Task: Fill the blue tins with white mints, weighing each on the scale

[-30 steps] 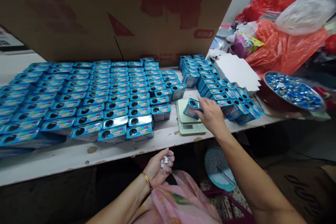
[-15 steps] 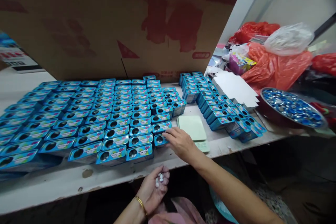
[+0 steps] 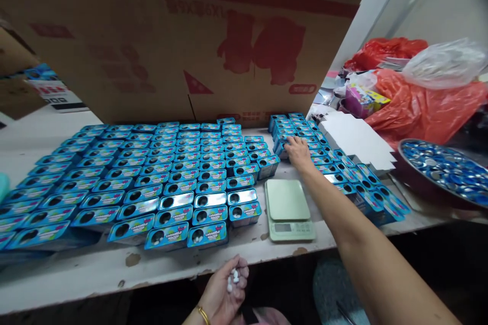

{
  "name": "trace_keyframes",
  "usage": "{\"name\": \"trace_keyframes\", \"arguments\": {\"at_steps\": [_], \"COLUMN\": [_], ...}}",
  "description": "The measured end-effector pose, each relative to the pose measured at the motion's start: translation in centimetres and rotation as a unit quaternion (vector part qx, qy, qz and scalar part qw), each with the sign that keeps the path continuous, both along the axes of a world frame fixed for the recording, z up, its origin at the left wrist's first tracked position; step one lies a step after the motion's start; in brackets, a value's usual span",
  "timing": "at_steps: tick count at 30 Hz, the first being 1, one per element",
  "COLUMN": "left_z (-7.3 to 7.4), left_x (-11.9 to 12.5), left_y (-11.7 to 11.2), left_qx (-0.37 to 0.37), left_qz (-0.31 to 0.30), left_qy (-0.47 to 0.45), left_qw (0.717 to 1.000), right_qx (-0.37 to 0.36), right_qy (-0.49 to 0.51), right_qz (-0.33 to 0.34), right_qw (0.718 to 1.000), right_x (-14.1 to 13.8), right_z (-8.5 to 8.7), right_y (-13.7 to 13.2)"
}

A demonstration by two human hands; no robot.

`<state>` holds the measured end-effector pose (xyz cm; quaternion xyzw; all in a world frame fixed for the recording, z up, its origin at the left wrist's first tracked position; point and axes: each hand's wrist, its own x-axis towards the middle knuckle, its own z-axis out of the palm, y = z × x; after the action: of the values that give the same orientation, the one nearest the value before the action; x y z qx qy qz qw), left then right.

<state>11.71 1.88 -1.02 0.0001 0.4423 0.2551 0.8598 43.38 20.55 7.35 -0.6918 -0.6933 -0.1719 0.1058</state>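
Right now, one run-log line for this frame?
left grip: cupping white pellets | right grip: on blue tins, right group | scale: between tin groups

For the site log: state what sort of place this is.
Probably a small sweet-packing workshop: rows of blue tins cover the white bench, a small scale sits among them, and a tray of blue lids stands at the right. The left hand cups white pellets.
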Motion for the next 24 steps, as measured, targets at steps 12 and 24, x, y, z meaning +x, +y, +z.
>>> {"name": "trace_keyframes", "arguments": {"at_steps": [12,24], "left_z": [1.0,1.8], "left_x": [1.8,1.3], "left_y": [-0.6,-0.8], "left_qx": [0.036,0.049], "left_qz": [-0.020,0.007], "left_qy": [-0.021,-0.084], "left_qw": [0.999,0.995], "right_qx": [-0.079,-0.058], "right_qy": [-0.016,0.200], "right_qz": [0.164,0.222], "right_qw": [0.983,0.953], "right_x": [-3.4,-10.7], "right_z": [4.8,2.8], "right_y": [-12.2,-19.9]}}
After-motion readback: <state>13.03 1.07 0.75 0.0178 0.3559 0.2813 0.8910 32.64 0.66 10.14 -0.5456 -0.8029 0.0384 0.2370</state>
